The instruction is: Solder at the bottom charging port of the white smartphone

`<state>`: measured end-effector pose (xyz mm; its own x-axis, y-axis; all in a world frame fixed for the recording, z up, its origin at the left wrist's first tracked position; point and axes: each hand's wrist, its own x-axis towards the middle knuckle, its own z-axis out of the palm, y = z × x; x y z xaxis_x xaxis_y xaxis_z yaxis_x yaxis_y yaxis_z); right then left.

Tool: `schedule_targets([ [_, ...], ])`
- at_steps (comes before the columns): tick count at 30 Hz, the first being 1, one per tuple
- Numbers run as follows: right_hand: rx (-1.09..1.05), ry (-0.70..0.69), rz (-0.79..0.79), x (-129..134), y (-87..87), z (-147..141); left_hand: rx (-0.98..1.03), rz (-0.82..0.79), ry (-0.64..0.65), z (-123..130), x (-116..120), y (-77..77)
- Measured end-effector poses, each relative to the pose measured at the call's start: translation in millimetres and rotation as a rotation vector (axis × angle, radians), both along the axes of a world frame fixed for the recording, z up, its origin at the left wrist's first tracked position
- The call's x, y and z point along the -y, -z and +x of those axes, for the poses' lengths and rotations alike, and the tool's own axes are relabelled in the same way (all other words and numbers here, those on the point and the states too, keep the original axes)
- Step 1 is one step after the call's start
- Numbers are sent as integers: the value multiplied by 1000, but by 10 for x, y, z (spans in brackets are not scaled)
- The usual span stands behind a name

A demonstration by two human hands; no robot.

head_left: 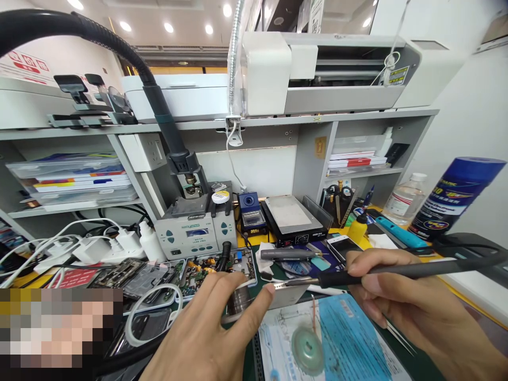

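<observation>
My left hand (206,328) has its fingers curled round a small spool of solder wire (238,301). One of its fingertips is close to the metal end of a soldering iron (337,277). My right hand (405,296) grips that iron by its dark handle, the tip pointing left toward the spool. Slim metal tweezers (400,338) stick out below my right hand; whether it holds them too, I cannot tell. Below the hands, a round green translucent piece (307,349) lies on a blue and white printed packet (349,338). Behind the iron's tip is a grey block (289,296).
Circuit boards (198,267) and a looped white cable (153,312) lie on the left. A hot-air station (194,233) and a heating plate (293,219) stand behind. On the right are a phone (343,246), a yellow bottle (358,230) and a blue spray can (456,196).
</observation>
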<state>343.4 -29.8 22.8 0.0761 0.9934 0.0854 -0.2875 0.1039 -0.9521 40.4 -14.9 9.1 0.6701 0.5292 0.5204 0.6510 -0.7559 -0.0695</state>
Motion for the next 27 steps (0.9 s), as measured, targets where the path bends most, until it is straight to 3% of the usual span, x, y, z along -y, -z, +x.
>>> schedule_targets([
  [4, -17, 72, -26, 24, -24, -45, 18, -11, -39, 22, 24, -9],
  [10, 27, -42, 31, -16, 70, 52, -17, 12, 26, -11, -29, -14],
  [20, -5, 32, -4, 13, 16, -30, -28, 19, 16, -23, -38, -3],
  [27, 24, 9, 1, 8, 44, 27, -29, 7, 23, -34, -35, -11],
])
